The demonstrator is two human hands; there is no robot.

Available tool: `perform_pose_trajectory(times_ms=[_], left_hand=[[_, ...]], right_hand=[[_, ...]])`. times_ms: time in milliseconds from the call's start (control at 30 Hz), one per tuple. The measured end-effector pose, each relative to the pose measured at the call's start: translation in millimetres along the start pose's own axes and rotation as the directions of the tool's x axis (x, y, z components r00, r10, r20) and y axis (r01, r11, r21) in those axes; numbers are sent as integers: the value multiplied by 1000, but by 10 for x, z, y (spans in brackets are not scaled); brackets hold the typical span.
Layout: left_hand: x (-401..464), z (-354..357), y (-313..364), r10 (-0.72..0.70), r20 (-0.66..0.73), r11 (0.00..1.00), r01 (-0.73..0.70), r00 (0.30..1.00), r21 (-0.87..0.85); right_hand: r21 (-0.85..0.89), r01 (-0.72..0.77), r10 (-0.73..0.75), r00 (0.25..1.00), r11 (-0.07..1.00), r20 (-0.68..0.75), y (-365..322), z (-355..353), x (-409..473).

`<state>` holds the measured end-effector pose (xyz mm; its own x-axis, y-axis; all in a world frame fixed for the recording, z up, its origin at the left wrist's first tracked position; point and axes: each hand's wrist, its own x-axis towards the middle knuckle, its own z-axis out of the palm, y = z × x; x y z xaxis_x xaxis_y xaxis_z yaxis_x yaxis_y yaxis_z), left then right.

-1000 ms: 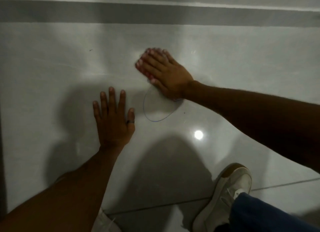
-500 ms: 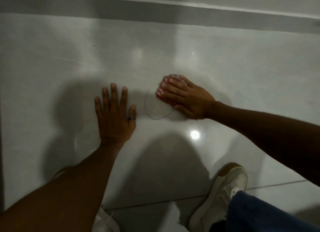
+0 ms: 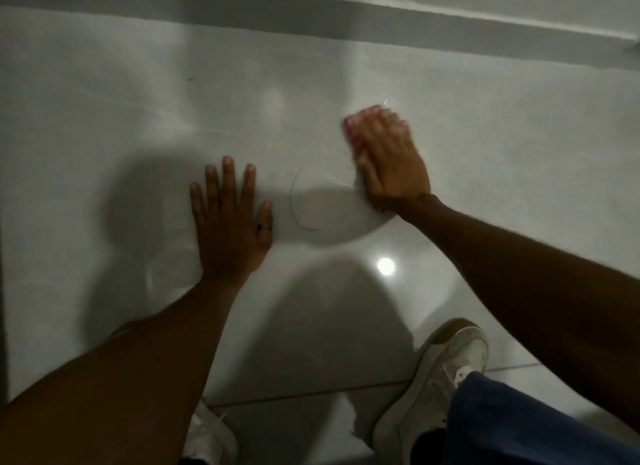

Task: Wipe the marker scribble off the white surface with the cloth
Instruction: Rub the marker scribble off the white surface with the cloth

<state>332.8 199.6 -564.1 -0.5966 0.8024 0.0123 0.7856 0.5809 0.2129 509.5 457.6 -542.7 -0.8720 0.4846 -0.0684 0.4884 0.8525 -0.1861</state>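
— Since half a second back, right hand (image 3: 389,159) has slid up and right off the blue marker arc (image 3: 297,204).
— Grip?
— I see it flat on a pink cloth (image 3: 350,132) (blurred); left hand (image 3: 230,222) lies splayed on the white floor tile (image 3: 104,118).

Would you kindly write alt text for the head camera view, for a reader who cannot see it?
The right hand presses a pink cloth flat on a glossy white surface, just right of a faint blue marker arc. The left hand lies flat, left of the arc. A white sneaker shows below.
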Motion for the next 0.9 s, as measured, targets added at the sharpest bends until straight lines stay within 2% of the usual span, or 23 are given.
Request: perform_pose_trajectory(times_ms=[33,67,100,167,200,267,300,333,367,400,433,467,500,533,567,600,633,700,767,800,833,867,900], left_hand=[[-1,1,5,5,-1,1000,-4,1000,8],[-4,4,11,10,-3,1000,-10,1000,18],[-3,5,15,14,-4,1000,-14,1000,26],[-4,3,8,15,-9,999,-15,1000,30],[-1,5,4,13,-11,1000,-12,1000,26],[0,5,-1,6,2,1000,-6,1000,20],[-1,0,1,5,11,1000,-5,1000,17],[-3,-4,2,5,15,1000,-5,1000,15],[-6,-9,8,4,16,1000,-4,1000,12],[-8,-14,12,0,12,1000,0,1000,9],[-10,-19,10,-5,3,1000,5,1000,8],[-12,-24,4,-8,-4,1000,8,1000,6],[-16,-30,0,-6,-7,1000,6,1000,2],[-20,-34,-2,0,-9,1000,0,1000,-4],[-17,-32,-2,7,-10,1000,-7,1000,-8],[-9,-26,3,11,-7,1000,-11,1000,-8],[-3,-23,3,10,-2,1000,-10,1000,-4],[-8,-26,-9,4,8,1000,-4,1000,2],[-18,-30,1,7,9,1000,-7,1000,-12],[-17,-28,11,4,0,1000,-4,1000,-18],[-12,-22,13,-1,-13,1000,0,1000,-17],[-10,-15,0,-3,-21,1000,3,1000,-12],[-12,-14,-15,-1,-22,1000,1,1000,-14]], right_hand=[[8,-189,189,981,982,-45,-96,20,64],[23,-263,264,963,965,-62,-235,43,73],[31,-226,228,972,974,-50,-364,71,16],[53,99,-101,994,994,31,-525,131,-273],[82,299,-306,948,951,89,-554,164,-465],[168,648,-669,720,743,184,-487,183,-730],[208,762,-789,576,613,213,-401,153,-721],[211,818,-840,487,534,240,-319,120,-639],[178,820,-831,498,545,250,-234,91,-522],[115,763,-764,602,636,233,-160,68,-376],[50,627,-624,759,777,187,-128,40,-231],[6,401,-398,908,916,133,-165,7,-101],[5,121,-121,989,993,80,-267,0,-11],[39,-82,81,996,996,28,-419,32,29],[70,-150,151,989,986,-10,-603,74,30],[77,-85,86,996,993,-7,-780,122,-12],[69,94,-97,995,993,35,-922,179,-103],[88,477,-485,861,874,151,-1003,251,-302],[92,650,-654,731,754,194,-780,197,-236],[91,619,-624,759,780,187,-656,169,-115],[83,500,-507,848,862,157,-561,135,30],[73,300,-307,946,951,104,-516,94,167],[64,51,-54,997,997,51,-517,37,282]])
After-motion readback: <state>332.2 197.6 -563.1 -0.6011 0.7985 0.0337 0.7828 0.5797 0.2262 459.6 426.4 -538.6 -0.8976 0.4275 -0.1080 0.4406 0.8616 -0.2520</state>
